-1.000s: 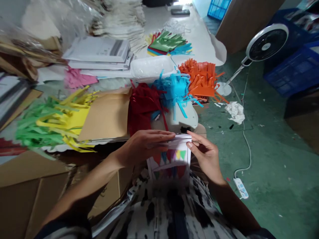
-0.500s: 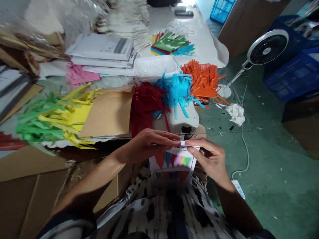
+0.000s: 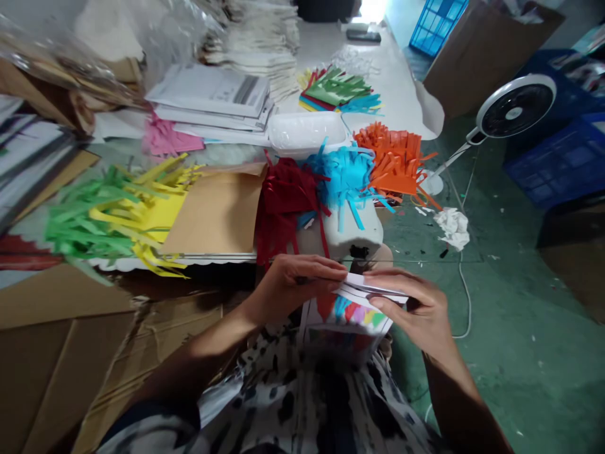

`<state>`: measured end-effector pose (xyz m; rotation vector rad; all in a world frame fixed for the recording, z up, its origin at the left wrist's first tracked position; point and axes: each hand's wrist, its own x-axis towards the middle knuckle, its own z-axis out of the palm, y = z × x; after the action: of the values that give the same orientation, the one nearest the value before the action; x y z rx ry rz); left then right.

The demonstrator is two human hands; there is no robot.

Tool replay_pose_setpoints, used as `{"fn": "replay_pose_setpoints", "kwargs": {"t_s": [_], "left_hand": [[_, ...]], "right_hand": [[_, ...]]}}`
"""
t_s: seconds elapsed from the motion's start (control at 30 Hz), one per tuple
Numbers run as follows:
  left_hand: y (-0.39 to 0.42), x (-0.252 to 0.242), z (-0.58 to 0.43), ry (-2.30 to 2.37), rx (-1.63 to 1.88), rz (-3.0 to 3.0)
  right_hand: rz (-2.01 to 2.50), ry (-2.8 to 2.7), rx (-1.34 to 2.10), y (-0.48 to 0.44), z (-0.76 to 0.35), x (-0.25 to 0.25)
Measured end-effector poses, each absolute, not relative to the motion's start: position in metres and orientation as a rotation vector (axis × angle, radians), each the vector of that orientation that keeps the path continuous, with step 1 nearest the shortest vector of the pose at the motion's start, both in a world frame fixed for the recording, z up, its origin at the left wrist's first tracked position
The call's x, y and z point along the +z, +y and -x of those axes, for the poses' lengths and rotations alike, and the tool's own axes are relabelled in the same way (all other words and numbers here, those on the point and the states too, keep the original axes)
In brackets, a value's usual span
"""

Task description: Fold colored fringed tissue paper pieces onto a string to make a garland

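Observation:
A white sheet of paper [image 3: 362, 315] printed with bright colours is held in front of my body, its top edge bent into a fold. My left hand [image 3: 295, 284] grips that edge from the left, fingers straight together and thumb underneath. On the right end, my right hand [image 3: 416, 302] pinches the fold between thumb and fingers. A narrow gap shows between the folded layers near the right hand. Just beyond the hands lie dark red fringed paper [image 3: 290, 195] and light blue fringed paper [image 3: 347, 173]. The lower part of the sheet is blurred.
Orange fringe [image 3: 394, 161], yellow fringe [image 3: 165, 211] and green fringe [image 3: 89, 217] lie along the table, with a brown envelope [image 3: 217, 208] between. Behind are a white tray [image 3: 307, 129] and stacked white packets [image 3: 210, 91]. A fan [image 3: 515, 113] stands at right.
The paper and both hands have shifted slightly right in view. The right end of the fold has lifted and parted, showing a gap between layers. The whole scene has shifted a little too.

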<state>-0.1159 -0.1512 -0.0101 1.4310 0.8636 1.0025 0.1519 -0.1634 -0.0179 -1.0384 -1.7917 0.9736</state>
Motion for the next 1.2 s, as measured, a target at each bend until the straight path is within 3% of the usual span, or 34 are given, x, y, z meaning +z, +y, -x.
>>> {"fn": "replay_pose_setpoints", "kwargs": {"t_s": [0.3,0.63,1.0,1.2], "left_hand": [[-0.155,-0.017,0.115,0.827,1.039,-1.238],[-0.150,0.015,0.125,0.837,1.123,-1.935],[-0.144,0.013,0.133,0.827,1.137,-1.886],[-0.136,0.018,0.135,0.930,1.087,-1.978]], "right_hand": [[1.035,-1.773,0.916,-0.159,-0.144,-0.018],[0.872,-1.951,0.685,-0.160,-0.133,0.002],[0.821,-2.066,0.784,-0.143,-0.127,0.013],[0.828,-2.106,0.642,-0.128,-0.116,0.014]]}}
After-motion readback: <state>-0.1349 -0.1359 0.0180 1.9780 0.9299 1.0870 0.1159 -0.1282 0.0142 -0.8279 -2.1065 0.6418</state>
